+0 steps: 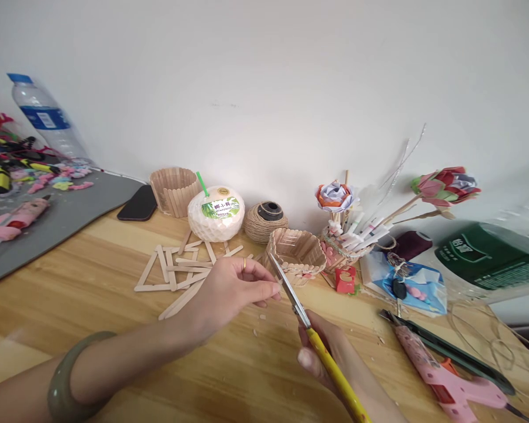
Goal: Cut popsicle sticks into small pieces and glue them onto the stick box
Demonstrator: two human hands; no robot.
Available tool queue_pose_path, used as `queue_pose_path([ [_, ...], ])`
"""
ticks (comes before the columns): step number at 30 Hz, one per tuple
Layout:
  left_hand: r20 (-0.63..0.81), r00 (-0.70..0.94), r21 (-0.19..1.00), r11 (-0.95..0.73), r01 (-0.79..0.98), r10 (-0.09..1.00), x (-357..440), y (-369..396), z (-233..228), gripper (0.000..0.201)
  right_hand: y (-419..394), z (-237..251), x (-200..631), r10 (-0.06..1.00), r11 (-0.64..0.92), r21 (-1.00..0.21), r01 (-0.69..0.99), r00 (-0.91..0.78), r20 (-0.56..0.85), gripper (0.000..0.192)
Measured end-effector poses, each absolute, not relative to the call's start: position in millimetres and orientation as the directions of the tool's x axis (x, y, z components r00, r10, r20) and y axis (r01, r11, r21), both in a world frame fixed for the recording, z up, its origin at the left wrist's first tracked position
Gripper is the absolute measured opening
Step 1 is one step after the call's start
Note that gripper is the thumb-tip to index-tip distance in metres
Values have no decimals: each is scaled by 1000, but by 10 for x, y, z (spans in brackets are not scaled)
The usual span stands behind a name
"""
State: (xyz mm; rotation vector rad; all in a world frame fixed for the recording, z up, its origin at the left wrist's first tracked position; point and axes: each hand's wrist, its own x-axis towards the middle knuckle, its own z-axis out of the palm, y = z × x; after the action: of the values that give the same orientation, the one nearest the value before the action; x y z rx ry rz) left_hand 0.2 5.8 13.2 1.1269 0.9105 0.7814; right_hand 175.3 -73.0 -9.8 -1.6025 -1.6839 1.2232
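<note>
Wooden table [92, 282] bearing loose craft sticks [176, 270], a coconut drink [216, 218], a twine ball [265, 221], a stick-built cup [173, 189], a black phone [137, 203], a pink glue gun [445, 376], paper flowers [445, 185], and a water bottle [44, 114] at far left.

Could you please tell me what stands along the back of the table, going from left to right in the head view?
Water bottle → phone → stick cup → coconut drink → twine ball → stick basket → green box.
</note>
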Motion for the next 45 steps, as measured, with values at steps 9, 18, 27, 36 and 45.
queue_pose_path([
  [9,-181,423,962,249,-111,888,-10,92,124,11,-718,-107,1768,960,-78,-883,463,-204,-191,67],
  [18,-177,380,956,250,-152,908,19,38,103,12,-659,-390,1784,935,-33,-952,304,-326,-137,69],
  [27,-190,374,943,275,-188,908,56,-34,69,13,-725,-198,1695,966,-6,-906,423,-232,-115,65],
  [36,-198,402,937,293,-192,894,54,-65,32,15,-728,-196,1677,967,-4,-900,435,-226,-113,66],
  [45,-197,417,921,313,-233,888,53,-62,1,14,-725,-234,1665,968,-27,-898,439,-214,-134,68],
])
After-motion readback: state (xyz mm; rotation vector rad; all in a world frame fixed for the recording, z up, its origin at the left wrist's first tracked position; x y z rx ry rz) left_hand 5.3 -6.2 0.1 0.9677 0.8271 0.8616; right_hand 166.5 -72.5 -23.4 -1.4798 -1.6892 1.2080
